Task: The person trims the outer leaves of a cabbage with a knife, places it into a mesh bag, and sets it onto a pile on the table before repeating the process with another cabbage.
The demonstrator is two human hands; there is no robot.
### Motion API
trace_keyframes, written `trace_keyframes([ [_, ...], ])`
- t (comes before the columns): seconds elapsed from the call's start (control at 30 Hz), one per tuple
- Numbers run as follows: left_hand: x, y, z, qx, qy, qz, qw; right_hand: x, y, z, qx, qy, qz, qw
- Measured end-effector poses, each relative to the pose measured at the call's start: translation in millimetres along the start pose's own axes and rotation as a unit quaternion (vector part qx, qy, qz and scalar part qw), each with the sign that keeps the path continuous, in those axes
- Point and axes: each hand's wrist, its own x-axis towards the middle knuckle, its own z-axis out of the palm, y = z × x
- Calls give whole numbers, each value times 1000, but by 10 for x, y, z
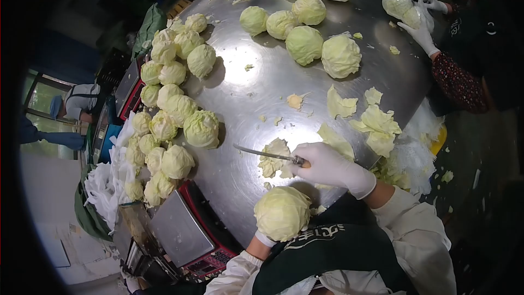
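In the head view my right hand (333, 168), in a white glove, is closed round the handle of a knife with a thin, curved blade (261, 153). The blade points left, above loose cabbage leaves (274, 158) on the metal table. My gloved left hand (266, 239) supports a pale green cabbage (282, 213) close to my apron. Most of that hand is hidden beneath the cabbage. Trimmed leaves (377, 125) lie beyond my right hand, and a cut piece of cabbage (295, 101) rests farther up the table.
Many cabbages (178, 108) are heaped along the table's left edge; several more (304, 45) sit toward the far side. A red scale (183, 229) stands at the lower left. At upper right, a co-worker's gloved hands (420, 34) hold a wrapped cabbage (397, 3).
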Motion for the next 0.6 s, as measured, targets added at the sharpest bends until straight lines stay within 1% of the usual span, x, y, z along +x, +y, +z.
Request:
trace_keyframes([
  [0.03,23,52,71,284,107,-31,952,-45,-53,-13,1,0,2,1000],
  [0.07,48,59,46,283,108,-33,953,-111,-90,23,29,-36,-47,998],
  [0.1,78,68,-17,171,101,-59,978,-154,-115,64,56,-73,-97,991],
  [0.13,105,63,-93,56,92,-83,991,-154,-142,101,-9,-120,-100,988],
  [0.17,123,1,-225,56,93,-82,991,-156,-131,110,-9,-121,-100,988],
  [0.2,159,-24,-312,-102,64,-66,991,-153,-103,124,-16,-135,-91,987],
  [0.23,170,-61,-383,-258,34,-47,964,-143,-60,135,-22,-150,-82,985],
  [0.27,133,-108,-435,-258,34,-47,964,-123,27,159,-32,-140,-60,988],
  [0.3,117,-42,-344,-324,22,-53,944,-108,145,159,-32,-141,-60,988],
  [0.33,108,-3,-292,-387,10,-60,920,-91,278,126,-99,-80,-45,991],
  [0.37,94,-16,-287,-388,10,-60,920,-89,387,72,-165,-19,-29,986],
  [0.4,66,-49,-277,-443,48,-83,892,-105,476,-10,-166,-19,-29,986],
  [0.43,39,-85,-262,-496,86,-105,858,-123,561,-93,-167,53,34,984],
  [0.47,23,-101,-187,-496,87,-103,858,-128,600,-123,-165,123,97,974],
  [0.5,-1,-121,-86,-520,29,-84,850,-144,593,-97,-163,122,96,974],
  [0.53,-31,-131,-31,-540,-30,-67,838,-185,570,-62,-115,129,51,984],
  [0.57,-67,-187,-93,-538,-30,-68,840,-202,449,-94,-67,137,5,988],
  [0.6,-100,-285,-200,-543,-49,-58,836,-251,293,-164,22,38,-9,999],
])
